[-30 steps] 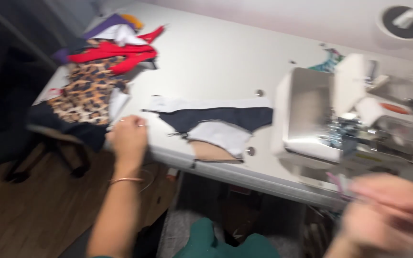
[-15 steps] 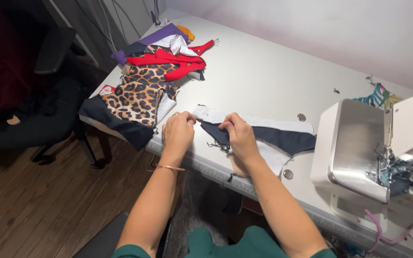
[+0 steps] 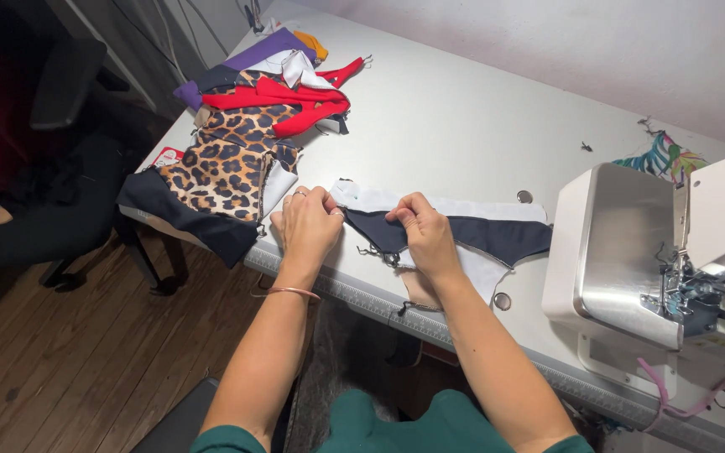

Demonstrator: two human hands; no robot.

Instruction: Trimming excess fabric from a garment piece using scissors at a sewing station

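A navy and white fabric piece [image 3: 497, 235] lies flat near the front edge of the white sewing table [image 3: 463, 126]. My left hand [image 3: 305, 226] pinches its left white corner, a ring on one finger and a thin bangle on the wrist. My right hand [image 3: 425, 235] grips the navy edge just to the right, fingers closed on the cloth. Both hands sit close together at the piece's left end. Loose threads hang from the seam below my right hand.
A pile of cut fabric [image 3: 245, 134] in leopard print, red, purple and dark navy covers the table's left end. A white overlock sewing machine [image 3: 665, 252] stands at the right. A tropical-print scrap [image 3: 660, 155] lies behind it. A dark chair [image 3: 35, 168] stands on the wooden floor at left.
My view swung left and steadied. My right hand came in from the blurred lower right onto the navy piece, joining my left hand, and both now grip its left end.
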